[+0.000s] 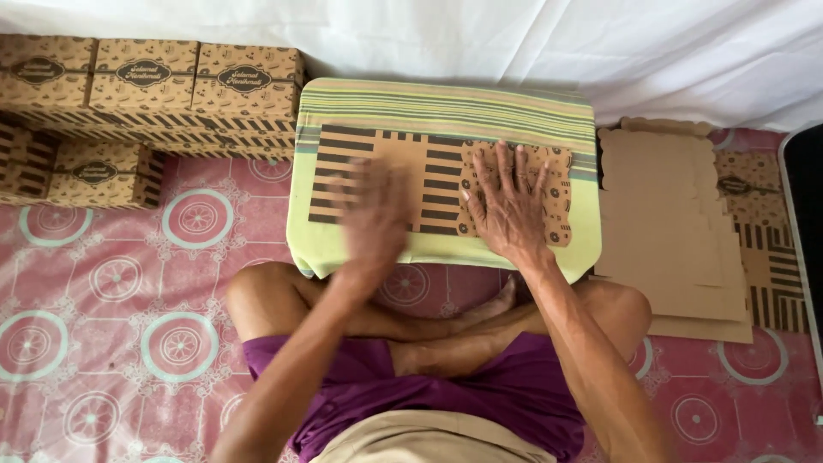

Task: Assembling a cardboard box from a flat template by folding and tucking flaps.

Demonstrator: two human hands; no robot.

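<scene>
A flat, unfolded brown cardboard box blank (433, 176) with black stripes and small printed motifs lies on a low stand draped in green striped cloth (446, 107). My right hand (507, 206) presses flat on the blank's right part, fingers spread. My left hand (375, 219) is blurred with motion over the blank's left part, fingers apart, holding nothing. I sit cross-legged in purple shorts just in front of the stand.
Several assembled brown printed boxes (146, 90) are stacked at the far left against a white cloth backdrop (557, 43). A pile of flat cardboard blanks (673, 227) lies on the right. A pink patterned floor mat (120, 326) covers the ground.
</scene>
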